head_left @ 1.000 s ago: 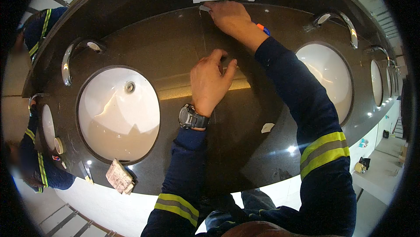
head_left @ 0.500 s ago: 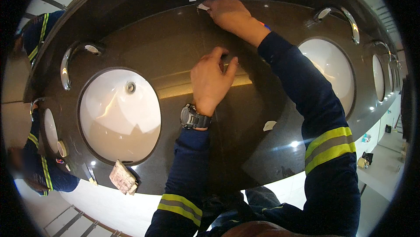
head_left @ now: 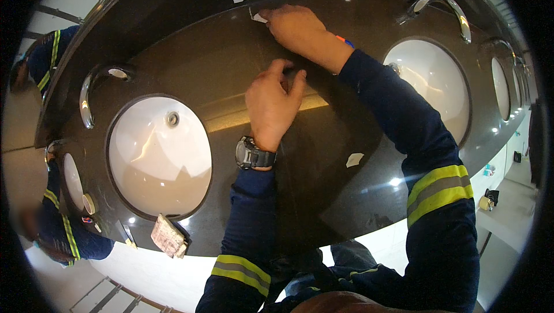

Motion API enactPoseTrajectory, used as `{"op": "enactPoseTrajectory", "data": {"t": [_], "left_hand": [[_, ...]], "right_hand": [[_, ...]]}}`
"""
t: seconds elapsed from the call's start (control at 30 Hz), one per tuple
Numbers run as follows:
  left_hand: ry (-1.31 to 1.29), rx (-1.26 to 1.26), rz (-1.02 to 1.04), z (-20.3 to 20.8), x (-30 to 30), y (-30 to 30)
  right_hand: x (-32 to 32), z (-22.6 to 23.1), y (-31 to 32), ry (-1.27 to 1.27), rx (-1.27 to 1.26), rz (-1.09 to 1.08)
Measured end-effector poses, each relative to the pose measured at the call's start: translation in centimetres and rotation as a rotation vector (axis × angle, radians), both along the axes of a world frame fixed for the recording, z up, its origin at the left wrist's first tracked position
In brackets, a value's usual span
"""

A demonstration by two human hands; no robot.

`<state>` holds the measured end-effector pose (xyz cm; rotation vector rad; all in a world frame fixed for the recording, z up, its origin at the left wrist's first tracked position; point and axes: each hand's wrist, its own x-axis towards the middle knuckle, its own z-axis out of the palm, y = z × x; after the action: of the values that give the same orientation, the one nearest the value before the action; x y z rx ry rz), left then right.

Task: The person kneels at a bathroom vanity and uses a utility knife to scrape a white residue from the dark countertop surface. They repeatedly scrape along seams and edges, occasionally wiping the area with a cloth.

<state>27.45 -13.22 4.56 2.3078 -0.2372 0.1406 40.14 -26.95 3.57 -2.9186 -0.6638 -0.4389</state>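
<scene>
My right hand (head_left: pixel 295 29) reaches to the back of the dark stone counter (head_left: pixel 323 197). Its fingers are closed on a small flat white piece (head_left: pixel 259 18), pressed at the counter surface near the rear edge. A thin pale line runs on the stone beside that piece. Closer to me, my left hand (head_left: pixel 273 102) hovers at the middle of the counter, thumb and bent fingers apart, with nothing visible in it. A black watch (head_left: pixel 252 155) is on that wrist. Another small white scrap (head_left: pixel 354 159) lies on the counter, right of my left forearm.
A white round basin (head_left: pixel 160 163) is set in on the left, another basin (head_left: pixel 430 85) on the right. Chrome taps (head_left: pixel 86 99) curve beside them. A stained folded cloth or sponge (head_left: pixel 169 236) rests at the front edge. A co-worker (head_left: pixel 72 226) in dark sleeves works at far left.
My right hand has shifted slightly nearer along the counter with the white piece. My left hand keeps nearly the same pose. The whole view has tilted a little.
</scene>
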Motion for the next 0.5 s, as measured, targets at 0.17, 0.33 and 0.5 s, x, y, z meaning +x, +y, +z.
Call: {"op": "enactPoseTrajectory", "data": {"t": [0.17, 0.33, 0.5], "left_hand": [[-0.224, -0.422, 0.222, 0.5, 0.4, 0.7], [-0.147, -0.997, 0.404, -0.4, 2.5, 6.5], [-0.114, -1.352, 0.467, -0.3, 3.0, 8.9]], "right_hand": [[-1.9, 1.6, 0.5, 0.118, 0.009, -0.030], [-3.6, 1.8, 0.4, 0.121, -0.004, -0.001], [-4.4, 1.8, 0.4, 0.142, 0.021, 0.018]]}}
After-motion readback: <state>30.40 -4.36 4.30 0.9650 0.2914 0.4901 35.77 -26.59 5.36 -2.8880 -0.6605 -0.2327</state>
